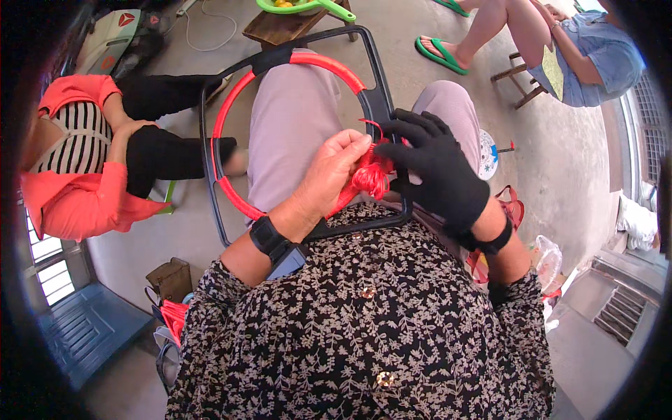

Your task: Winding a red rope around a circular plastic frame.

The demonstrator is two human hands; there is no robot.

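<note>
A black rectangular frame [380, 70] with a round ring inside it rests across my lap. Shiny red cord [225, 115] is wrapped around much of the ring, with black parts showing between. My left hand [337, 162], bare, is closed in a pinch at the ring's right side. Just below its fingertips hangs a looped bundle of red cord [371, 180]. My right hand [437, 164] wears a black glove. Its fingers bend over the frame's right bar and close on the red cord beside the bundle. A short red strand sticks up between the hands; the exact fingertip contact is partly hidden.
At the left sits a person in a coral top [98, 192]; another person in a blue shirt [595, 52] sits at the far right on a wooden stool [514, 73]. A green strainer [294, 8] rests on a low wooden stool [280, 28] ahead. Bags lie at both sides.
</note>
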